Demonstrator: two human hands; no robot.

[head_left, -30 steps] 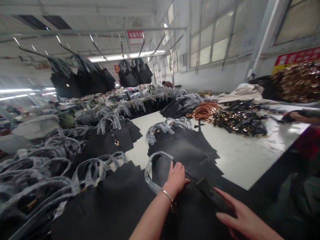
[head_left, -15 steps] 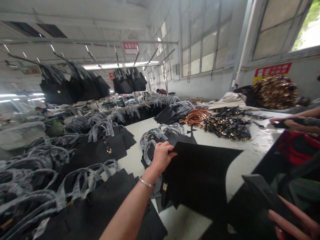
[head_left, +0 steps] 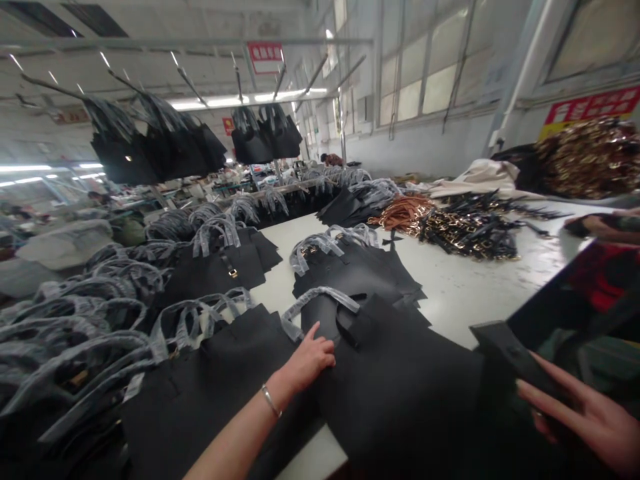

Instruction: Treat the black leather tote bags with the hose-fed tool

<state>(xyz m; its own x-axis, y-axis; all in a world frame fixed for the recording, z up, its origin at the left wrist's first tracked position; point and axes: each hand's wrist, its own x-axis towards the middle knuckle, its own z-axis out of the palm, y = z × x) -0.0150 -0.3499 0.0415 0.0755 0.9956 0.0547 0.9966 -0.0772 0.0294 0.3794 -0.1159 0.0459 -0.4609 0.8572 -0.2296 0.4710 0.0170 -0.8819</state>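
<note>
My left hand (head_left: 311, 359) lies on a black leather bag panel (head_left: 400, 380), index finger stretched out and the others loosely curled. Just beyond the fingertip are a plastic-wrapped handle (head_left: 320, 297) and a short black strap (head_left: 350, 323). At the lower right, my right hand (head_left: 583, 407) has its fingers round a stiff, flat-ended black piece (head_left: 515, 350); its exact kind is unclear. The panel's right side fades into dark shadow near that hand. Behind it lies a stack of black bag pieces (head_left: 360, 270) with wrapped handles.
Bag pieces with wrapped handles (head_left: 210, 373) cover the left side. On the white table (head_left: 450, 300) lie black straps with gold buckles (head_left: 470, 230) and brown straps (head_left: 405, 215). Another person's hand (head_left: 607, 227) is at the far right. Black bags (head_left: 160, 150) hang from a rack.
The black panel, earlier held up by its corner in my left hand, now lies lower and flatter. That hand has let go of the corner and moved down. The view has shifted.
</note>
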